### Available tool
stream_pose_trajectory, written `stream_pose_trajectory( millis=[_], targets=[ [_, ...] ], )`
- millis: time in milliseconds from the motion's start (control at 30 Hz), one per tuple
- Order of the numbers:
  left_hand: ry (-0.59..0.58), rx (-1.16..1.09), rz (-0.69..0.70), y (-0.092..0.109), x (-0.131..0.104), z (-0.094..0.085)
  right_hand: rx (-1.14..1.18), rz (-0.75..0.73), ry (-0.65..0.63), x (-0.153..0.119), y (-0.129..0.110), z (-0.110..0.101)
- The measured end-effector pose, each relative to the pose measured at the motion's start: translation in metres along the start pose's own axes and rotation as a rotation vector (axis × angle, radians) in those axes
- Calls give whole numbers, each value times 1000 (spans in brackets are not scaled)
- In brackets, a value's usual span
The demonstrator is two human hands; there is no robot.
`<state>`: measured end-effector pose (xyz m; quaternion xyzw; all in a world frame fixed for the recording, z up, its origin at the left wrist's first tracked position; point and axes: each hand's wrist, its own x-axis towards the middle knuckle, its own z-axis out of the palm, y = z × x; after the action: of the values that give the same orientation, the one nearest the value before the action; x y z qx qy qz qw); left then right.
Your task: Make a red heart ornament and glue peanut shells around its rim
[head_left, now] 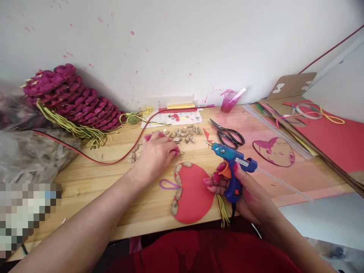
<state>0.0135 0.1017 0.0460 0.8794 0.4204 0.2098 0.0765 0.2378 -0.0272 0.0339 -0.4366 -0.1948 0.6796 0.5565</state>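
Observation:
My right hand (251,193) is wrapped round a blue hot glue gun (234,170) with an orange trigger, its nozzle tilted up and to the left. A red paper heart (195,193) lies on the table below, with several peanut shells (178,179) along its left edge. A purple cord loop (167,184) sticks out from that edge, and a green and yellow tassel (223,210) from the opposite side. My left hand (157,153) reaches over the table beside a pile of loose peanut shells (186,132). Its fingers are curled together; what they hold, if anything, is hidden.
Black scissors (227,134) lie behind the glue gun. A pink-stained cup (228,102) stands by the wall. At right are a cardboard heart (274,151) and red sheets (335,140). A magenta stacked bundle (76,98) leans at left; a red-black cable (113,163) crosses the wooden table (93,189).

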Motion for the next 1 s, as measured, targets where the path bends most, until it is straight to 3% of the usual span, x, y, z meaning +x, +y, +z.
stream_pose_trajectory(
  millis=[100, 267, 400, 633, 833, 933, 1000],
  targets=[
    [24, -328, -164, -1, 2, -7, 14, 13, 1, 0, 0, 0],
    [-91, -1157, -559, -1, 3, -12, 15, -7, -18, -1, 1, 0],
    [-107, -1467, -684, 0, 3, -12, 8, -53, -10, -1, 4, 0],
    [-195, -1555, -680, 0, 4, -13, -47, -90, 13, -2, 8, 3],
    [-117, -1490, -669, -9, 5, -15, -81, -130, 25, -4, 9, 5],
    [-68, -1377, -614, -10, 5, -16, -93, -139, 25, -4, 9, 4],
    [-62, -1188, -532, -9, 5, -15, -100, -144, 18, -4, 8, 4]
  ],
)
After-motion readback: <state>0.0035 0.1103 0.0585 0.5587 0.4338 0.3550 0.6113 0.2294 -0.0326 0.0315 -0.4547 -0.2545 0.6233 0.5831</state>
